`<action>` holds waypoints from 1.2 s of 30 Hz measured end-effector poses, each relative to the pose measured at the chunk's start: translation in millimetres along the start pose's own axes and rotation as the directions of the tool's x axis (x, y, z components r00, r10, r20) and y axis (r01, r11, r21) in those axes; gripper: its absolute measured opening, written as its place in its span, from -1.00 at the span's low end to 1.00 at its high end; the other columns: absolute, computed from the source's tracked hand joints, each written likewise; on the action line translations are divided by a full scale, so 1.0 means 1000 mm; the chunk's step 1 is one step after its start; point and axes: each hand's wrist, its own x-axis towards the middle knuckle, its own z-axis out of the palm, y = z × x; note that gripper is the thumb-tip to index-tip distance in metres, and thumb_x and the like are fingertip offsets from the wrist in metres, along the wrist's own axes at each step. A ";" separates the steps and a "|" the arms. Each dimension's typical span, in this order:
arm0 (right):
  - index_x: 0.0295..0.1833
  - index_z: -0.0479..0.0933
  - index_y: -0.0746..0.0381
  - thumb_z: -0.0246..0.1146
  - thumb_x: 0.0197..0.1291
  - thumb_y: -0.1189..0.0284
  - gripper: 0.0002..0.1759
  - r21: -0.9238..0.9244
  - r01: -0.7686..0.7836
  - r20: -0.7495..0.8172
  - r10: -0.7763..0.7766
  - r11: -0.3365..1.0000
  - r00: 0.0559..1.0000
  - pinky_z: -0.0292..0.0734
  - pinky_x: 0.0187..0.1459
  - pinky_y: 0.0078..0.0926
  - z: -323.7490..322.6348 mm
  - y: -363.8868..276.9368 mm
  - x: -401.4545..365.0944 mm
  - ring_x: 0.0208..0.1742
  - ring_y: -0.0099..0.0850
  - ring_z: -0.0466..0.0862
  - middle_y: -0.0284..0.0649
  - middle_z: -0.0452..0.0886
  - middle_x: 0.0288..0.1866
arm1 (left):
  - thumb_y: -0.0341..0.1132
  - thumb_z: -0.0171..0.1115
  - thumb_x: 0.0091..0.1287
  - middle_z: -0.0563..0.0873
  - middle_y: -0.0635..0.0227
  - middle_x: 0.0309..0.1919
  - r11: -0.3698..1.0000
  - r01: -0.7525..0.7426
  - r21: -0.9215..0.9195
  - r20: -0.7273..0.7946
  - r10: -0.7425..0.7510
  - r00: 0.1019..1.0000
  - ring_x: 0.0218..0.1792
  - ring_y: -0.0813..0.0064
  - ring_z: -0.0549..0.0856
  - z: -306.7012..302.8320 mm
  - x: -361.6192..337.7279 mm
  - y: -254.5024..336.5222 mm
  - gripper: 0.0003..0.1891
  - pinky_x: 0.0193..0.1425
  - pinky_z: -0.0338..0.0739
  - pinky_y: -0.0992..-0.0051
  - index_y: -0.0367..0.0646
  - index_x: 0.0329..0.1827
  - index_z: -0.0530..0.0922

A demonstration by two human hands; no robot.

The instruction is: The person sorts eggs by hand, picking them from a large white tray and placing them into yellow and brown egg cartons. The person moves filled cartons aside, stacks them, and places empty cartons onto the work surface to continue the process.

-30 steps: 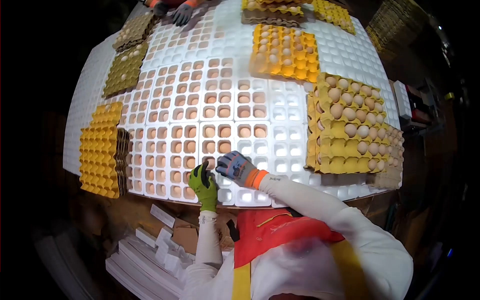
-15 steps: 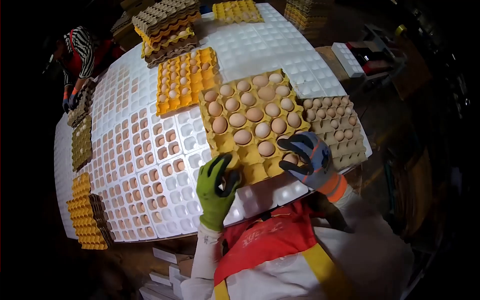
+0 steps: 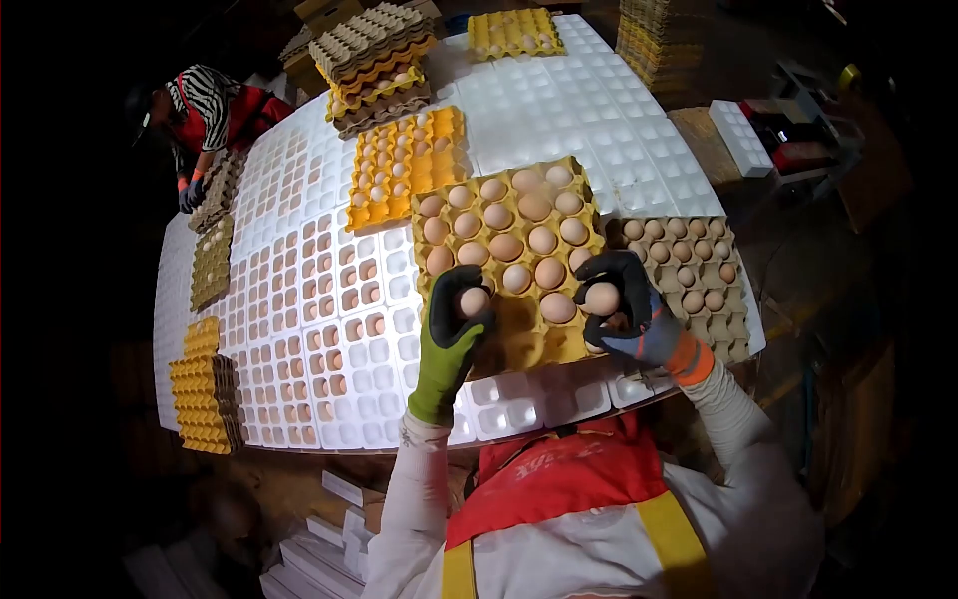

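In front of me, a yellow egg tray (image 3: 519, 344) holds rows of light-brown eggs, with bare cells along its near side. My left hand (image 3: 449, 329), in a green glove with black fingers, is closed around an egg (image 3: 473, 301) at the tray's left side. My right hand (image 3: 639, 314), gloved in grey and black with an orange cuff, grips another egg (image 3: 602, 299) between thumb and fingers over the right edge. Something rounded shows lower in that palm, partly hidden. Between the hands, a single egg (image 3: 557, 307) sits in its cell.
White foam egg packs (image 3: 339, 384), many with eggs, cover the table. A grey tray of eggs (image 3: 689, 290) lies to the right, an orange tray (image 3: 399, 170) beyond. Stacked trays (image 3: 369, 60) stand at the back. Another person (image 3: 215, 115) works at the far left.
My left hand has moved forward onto an egg in the tray. My right hand now shows an egg in its fingers, and a near-row cell has been emptied. The view has shifted.
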 end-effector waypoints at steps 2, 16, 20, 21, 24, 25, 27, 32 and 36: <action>0.20 0.53 0.14 0.56 0.04 0.32 -0.40 -0.567 0.114 0.162 -0.026 0.816 0.986 0.62 0.02 -0.24 0.006 -0.026 0.024 0.11 -0.29 0.63 -0.22 0.54 0.07 | -0.40 0.41 0.20 0.63 0.28 0.02 0.636 -0.315 0.704 0.222 0.225 0.949 0.00 0.27 0.68 0.006 0.021 0.008 -0.62 -0.02 0.64 0.34 -0.08 0.12 0.63; 0.41 0.43 0.18 0.24 0.30 0.48 -0.46 -0.059 -0.096 0.226 0.107 0.994 0.968 0.63 0.03 -0.42 -0.016 -0.027 0.063 0.04 -0.38 0.65 -0.18 0.58 0.27 | -0.21 0.23 0.52 0.70 0.43 0.07 0.968 0.120 -0.220 0.040 -0.113 0.993 -0.03 0.55 0.68 -0.027 0.017 0.007 -0.50 -0.01 0.60 0.51 -0.11 0.48 0.45; 0.03 0.66 0.05 0.64 -0.17 0.20 -0.43 -0.884 0.311 0.334 0.005 0.348 0.943 0.61 0.02 -0.17 0.009 -0.014 0.080 0.06 -0.15 0.60 -0.15 0.52 0.08 | -0.25 0.26 0.43 0.66 0.29 0.02 0.548 -0.280 0.788 0.070 0.371 0.926 -0.03 0.36 0.71 -0.049 0.012 0.016 -0.58 -0.08 0.63 0.40 -0.10 0.33 0.56; -0.04 0.66 0.06 0.65 -0.23 0.14 -0.42 -0.942 0.317 0.329 0.123 0.106 0.936 0.61 -0.02 -0.14 0.019 -0.015 0.082 0.03 -0.13 0.60 -0.14 0.51 0.08 | -0.25 0.27 0.39 0.65 0.26 0.01 0.458 -0.235 0.857 0.074 0.342 0.937 -0.04 0.32 0.71 -0.049 0.018 0.007 -0.61 -0.10 0.64 0.36 -0.10 0.25 0.59; -0.12 0.64 0.04 0.64 -0.26 0.07 -0.44 -0.919 0.393 0.395 0.059 0.037 0.917 0.62 -0.14 -0.13 0.022 0.000 0.087 -0.04 -0.13 0.63 -0.15 0.53 0.04 | -0.18 0.31 0.24 0.61 0.21 -0.01 0.017 -0.214 0.977 0.196 0.341 0.919 -0.02 0.19 0.70 -0.037 0.035 -0.015 -0.78 -0.11 0.65 0.22 -0.09 -0.16 0.68; -0.12 0.64 0.04 0.64 -0.26 0.07 -0.44 -0.920 0.391 0.392 0.070 0.030 0.917 0.62 -0.15 -0.13 0.025 0.001 0.090 -0.06 -0.12 0.64 -0.15 0.54 0.03 | -0.20 0.32 0.19 0.61 0.20 -0.04 -0.044 -0.158 0.986 0.164 0.226 0.960 -0.01 0.16 0.66 -0.024 0.038 -0.011 -0.82 -0.12 0.61 0.18 -0.06 -0.24 0.73; -0.13 0.67 0.09 0.64 -0.24 0.09 -0.47 -0.919 0.333 0.367 0.150 0.213 0.918 0.63 -0.13 -0.16 0.016 -0.008 0.101 -0.11 -0.07 0.69 -0.08 0.61 0.03 | -0.23 0.29 0.21 0.62 0.20 -0.06 -0.124 -0.219 0.968 0.240 0.195 0.951 -0.03 0.15 0.62 -0.005 0.027 0.019 -0.85 -0.14 0.55 0.18 -0.03 -0.28 0.76; 0.04 0.63 0.25 0.43 0.30 0.31 -0.69 -0.380 -0.161 0.313 0.290 0.911 0.904 0.49 -0.23 -0.54 -0.015 -0.001 0.115 -0.24 -0.58 0.58 -0.42 0.60 -0.20 | -0.22 0.27 0.24 0.66 0.26 -0.06 -0.312 -0.192 0.930 0.261 0.199 0.945 -0.05 0.23 0.63 0.000 0.035 0.002 -0.79 -0.08 0.47 0.28 -0.02 -0.17 0.79; 0.19 0.58 0.27 0.28 0.42 0.08 -0.51 -0.278 -0.106 0.218 0.170 0.955 0.961 0.48 -0.24 -0.58 0.022 -0.040 0.085 -0.28 -0.55 0.60 -0.34 0.66 -0.15 | -0.21 0.48 0.18 0.70 0.31 -0.09 0.567 -0.215 0.795 0.107 0.217 0.970 -0.05 0.36 0.72 -0.067 0.030 0.013 -0.71 -0.05 0.62 0.31 -0.12 -0.08 0.77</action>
